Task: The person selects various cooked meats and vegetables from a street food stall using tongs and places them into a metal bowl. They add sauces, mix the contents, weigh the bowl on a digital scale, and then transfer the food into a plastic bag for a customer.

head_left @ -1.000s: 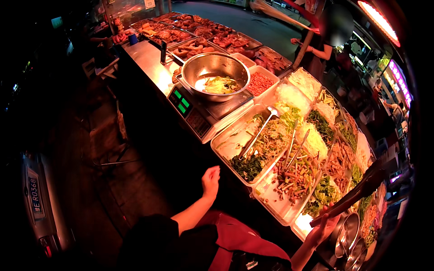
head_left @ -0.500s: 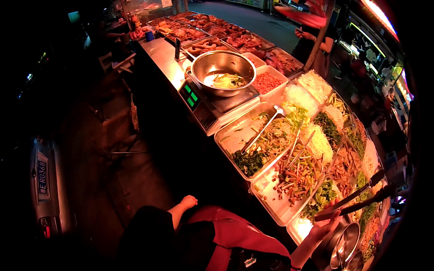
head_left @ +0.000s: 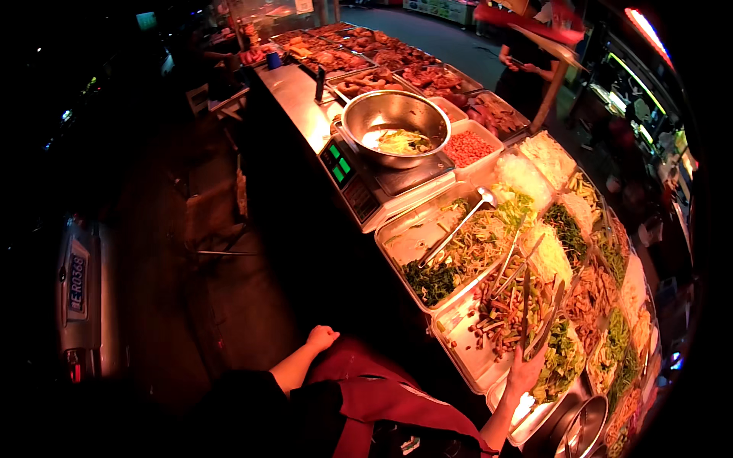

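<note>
My right hand (head_left: 524, 372) is wrapped round a pair of dark tongs (head_left: 542, 324), whose two arms stand apart and point away from me. The tongs reach over a metal tray of chopped beans and diced pieces (head_left: 500, 309); whether the tips touch the food I cannot tell. A tray of leafy greens (head_left: 561, 366) lies just right of that hand. My left hand (head_left: 323, 337) is a loose fist beside the dark front of the stall, with nothing visible in it. Farther off, a steel bowl (head_left: 395, 114) holding some shredded vegetables rests on a scale (head_left: 408, 178).
A ladle (head_left: 462, 225) lies across the neighbouring vegetable tray (head_left: 397, 237). Behind it stands a white tub of peanuts (head_left: 467, 149). Trays of cooked meat (head_left: 370, 80) fill the far end. Another steel bowl (head_left: 584, 427) sits near my right forearm. Beyond the stall stands a person (head_left: 527, 72).
My right hand has swung the tongs leftward, from the right-hand trays to above the bean tray. My left hand stays a fist. The whole view has shifted slightly.
</note>
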The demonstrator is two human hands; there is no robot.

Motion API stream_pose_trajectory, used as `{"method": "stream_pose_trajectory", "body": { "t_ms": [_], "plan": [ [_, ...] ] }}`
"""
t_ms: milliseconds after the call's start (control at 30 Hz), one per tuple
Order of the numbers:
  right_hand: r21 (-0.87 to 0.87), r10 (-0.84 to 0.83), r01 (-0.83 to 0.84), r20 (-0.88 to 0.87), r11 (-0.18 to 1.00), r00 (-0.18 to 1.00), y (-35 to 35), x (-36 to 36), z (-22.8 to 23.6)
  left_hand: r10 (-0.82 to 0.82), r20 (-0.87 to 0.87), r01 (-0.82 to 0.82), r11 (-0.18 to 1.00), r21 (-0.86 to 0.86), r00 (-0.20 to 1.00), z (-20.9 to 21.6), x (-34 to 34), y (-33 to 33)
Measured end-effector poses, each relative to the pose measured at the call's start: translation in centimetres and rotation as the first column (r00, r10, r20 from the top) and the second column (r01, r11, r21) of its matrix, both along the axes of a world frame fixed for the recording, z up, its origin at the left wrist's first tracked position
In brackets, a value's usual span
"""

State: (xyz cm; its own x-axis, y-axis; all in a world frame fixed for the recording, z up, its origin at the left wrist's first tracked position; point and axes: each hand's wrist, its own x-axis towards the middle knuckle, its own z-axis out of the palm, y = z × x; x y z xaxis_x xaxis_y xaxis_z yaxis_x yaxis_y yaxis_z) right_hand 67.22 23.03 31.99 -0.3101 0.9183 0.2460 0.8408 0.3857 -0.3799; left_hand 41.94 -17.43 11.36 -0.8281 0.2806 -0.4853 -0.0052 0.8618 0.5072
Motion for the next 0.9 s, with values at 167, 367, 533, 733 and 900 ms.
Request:
{"method": "stream_pose_trajectory", "body": {
  "t_ms": [167,367,533,733,900],
  "plan": [
    [0.378,-0.048,0.059,-0.039,0.924,0.998,0.7,0.4,0.1,-0.023,0.127,0.041,0.988,-0.147,0.992,-2.9,-4.5,-2.5],
    [0.063,0.196,-0.226,-0.749,0.972,0.633,-4.8,-13.9,7.7,-0.049,0.156,0.055,0.998,-0.033,0.986,-5.5,-14.0,-5.1],
    [-0.386,-0.023,-0.529,-0.823,0.756,0.568,-9.2,-28.6,9.3,-0.055,0.095,0.046,0.994,0.098,0.994,-5.9,-21.1,-8.9],
    [-0.645,-0.437,-0.628,-0.761,0.434,0.48,-10.2,-43.4,9.5,0.184,0.245,-0.162,0.981,-0.107,0.952,-10.4,-26.9,-15.9],
    [-0.735,-0.554,-0.576,-0.663,0.357,0.504,-6.2,-48.9,4.3,0.328,0.451,-0.396,0.916,0.062,0.83,-8.4,-27.1,-15.7]
  ]
}}
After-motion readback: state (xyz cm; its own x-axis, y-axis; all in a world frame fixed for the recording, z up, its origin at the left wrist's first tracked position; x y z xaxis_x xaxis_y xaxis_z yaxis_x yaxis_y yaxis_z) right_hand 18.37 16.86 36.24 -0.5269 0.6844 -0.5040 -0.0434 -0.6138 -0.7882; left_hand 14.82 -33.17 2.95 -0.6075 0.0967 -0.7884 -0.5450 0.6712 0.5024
